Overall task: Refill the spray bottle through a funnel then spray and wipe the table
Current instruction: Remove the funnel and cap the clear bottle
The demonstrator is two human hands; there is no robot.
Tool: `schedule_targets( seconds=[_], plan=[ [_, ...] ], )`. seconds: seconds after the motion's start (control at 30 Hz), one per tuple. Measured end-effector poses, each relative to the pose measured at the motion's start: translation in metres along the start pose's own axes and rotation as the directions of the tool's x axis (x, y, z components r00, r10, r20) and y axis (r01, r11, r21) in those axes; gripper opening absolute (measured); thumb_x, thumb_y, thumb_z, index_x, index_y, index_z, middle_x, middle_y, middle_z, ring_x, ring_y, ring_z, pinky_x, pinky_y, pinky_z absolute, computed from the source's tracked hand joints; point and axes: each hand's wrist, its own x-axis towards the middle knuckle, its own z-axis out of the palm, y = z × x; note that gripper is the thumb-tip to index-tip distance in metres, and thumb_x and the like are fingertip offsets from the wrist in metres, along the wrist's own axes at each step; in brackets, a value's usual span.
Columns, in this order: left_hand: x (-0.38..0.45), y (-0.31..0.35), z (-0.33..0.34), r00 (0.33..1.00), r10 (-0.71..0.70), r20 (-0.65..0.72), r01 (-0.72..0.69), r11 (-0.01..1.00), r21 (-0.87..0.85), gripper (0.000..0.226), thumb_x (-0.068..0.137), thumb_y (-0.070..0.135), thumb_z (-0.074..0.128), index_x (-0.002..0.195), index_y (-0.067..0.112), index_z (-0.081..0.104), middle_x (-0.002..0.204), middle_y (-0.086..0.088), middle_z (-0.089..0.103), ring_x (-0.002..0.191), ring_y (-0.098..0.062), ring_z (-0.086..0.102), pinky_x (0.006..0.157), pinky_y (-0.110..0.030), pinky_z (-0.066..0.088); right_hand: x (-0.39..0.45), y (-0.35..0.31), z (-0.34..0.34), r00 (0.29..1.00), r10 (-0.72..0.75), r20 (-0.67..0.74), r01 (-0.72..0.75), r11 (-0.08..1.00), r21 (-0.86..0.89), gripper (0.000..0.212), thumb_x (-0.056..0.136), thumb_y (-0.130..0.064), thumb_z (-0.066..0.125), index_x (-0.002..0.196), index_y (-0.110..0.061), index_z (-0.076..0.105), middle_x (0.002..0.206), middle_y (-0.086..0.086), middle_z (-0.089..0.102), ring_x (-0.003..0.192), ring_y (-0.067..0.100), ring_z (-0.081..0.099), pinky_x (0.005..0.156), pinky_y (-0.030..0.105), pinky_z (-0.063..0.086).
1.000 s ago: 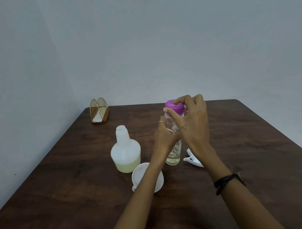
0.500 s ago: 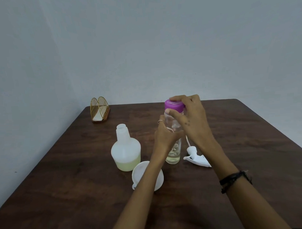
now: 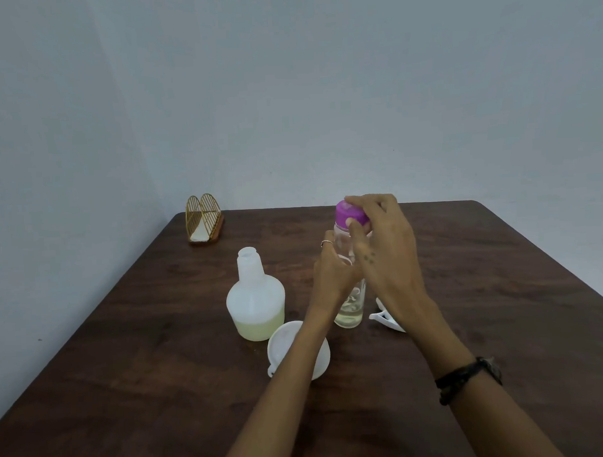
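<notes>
A clear water bottle with a purple cap stands upright mid-table, with a little clear liquid at its bottom. My left hand grips its body. My right hand has its fingertips closed around the purple cap. To the left stands the white spray bottle, its neck uncapped, with pale yellow liquid in its lower part. A white funnel lies on the table in front, partly under my left forearm. The white spray head lies to the right of the clear bottle, partly hidden by my right wrist.
The dark wooden table meets pale walls at the back and left. A gold wire napkin holder with white napkins sits at the far left corner.
My right hand has turned on the purple cap, its fingers shifting around it. The bottle and my left hand stay in place.
</notes>
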Motion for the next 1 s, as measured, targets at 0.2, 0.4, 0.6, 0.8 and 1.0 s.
schedule_targets(
  seconds=[0.2, 0.4, 0.6, 0.8, 1.0],
  plan=[
    [-0.001, -0.002, -0.007, 0.999, -0.032, 0.026, 0.033, 0.999, -0.027, 0.060, 0.074, 0.016, 0.072, 0.124, 0.020, 0.039, 0.097, 0.006, 0.056, 0.079, -0.005, 0.058, 0.064, -0.018, 0.045, 0.030, 0.015, -0.002, 0.956, 0.015, 0.292, -0.019, 1.000, 0.009, 0.038, 0.089, -0.024, 0.061, 0.127, -0.020, 0.057, 0.138, -0.001, 0.049, 0.130, 0.022, 0.035, 0.105, 0.037, 0.035],
    [-0.003, -0.002, -0.008, 0.995, -0.089, 0.033, 0.090, 0.996, -0.022, 0.057, 0.074, 0.015, 0.072, 0.121, 0.018, 0.039, 0.100, 0.000, 0.055, 0.079, -0.008, 0.055, 0.063, -0.017, 0.043, 0.048, 0.013, -0.003, 0.915, 0.071, 0.396, -0.054, 0.997, -0.056, 0.035, 0.071, -0.049, 0.073, 0.100, -0.030, 0.068, 0.098, -0.009, 0.054, 0.100, 0.009, 0.036, 0.076, 0.026, 0.036],
    [-0.001, -0.003, -0.006, 0.996, -0.088, 0.028, 0.089, 0.995, -0.035, 0.066, 0.073, 0.019, 0.074, 0.129, 0.015, 0.039, 0.107, -0.002, 0.062, 0.082, -0.008, 0.060, 0.060, -0.015, 0.043, 0.035, 0.010, -0.004, 0.925, 0.062, 0.374, -0.060, 0.998, -0.017, 0.053, 0.080, -0.051, 0.064, 0.125, -0.023, 0.060, 0.117, -0.003, 0.053, 0.105, 0.011, 0.031, 0.086, 0.024, 0.033],
    [-0.004, -0.004, -0.005, 0.999, -0.047, 0.013, 0.047, 0.997, -0.053, 0.054, 0.072, 0.016, 0.074, 0.112, 0.027, 0.040, 0.106, -0.001, 0.061, 0.088, -0.014, 0.061, 0.065, -0.020, 0.046, 0.035, 0.016, -0.013, 0.941, 0.083, 0.329, -0.059, 0.995, -0.083, 0.044, 0.085, -0.031, 0.064, 0.127, -0.019, 0.058, 0.121, 0.002, 0.054, 0.108, 0.016, 0.040, 0.085, 0.022, 0.031],
    [-0.002, 0.000, -0.005, 0.999, -0.034, -0.020, 0.034, 0.999, 0.027, 0.060, 0.078, 0.028, 0.066, 0.131, 0.016, 0.040, 0.111, -0.004, 0.063, 0.098, -0.020, 0.063, 0.072, -0.025, 0.045, 0.022, 0.010, 0.009, 0.984, 0.153, 0.088, -0.133, 0.970, -0.205, 0.057, 0.077, -0.048, 0.070, 0.119, -0.014, 0.049, 0.114, 0.004, 0.049, 0.108, 0.019, 0.042, 0.082, 0.032, 0.044]
  ],
)
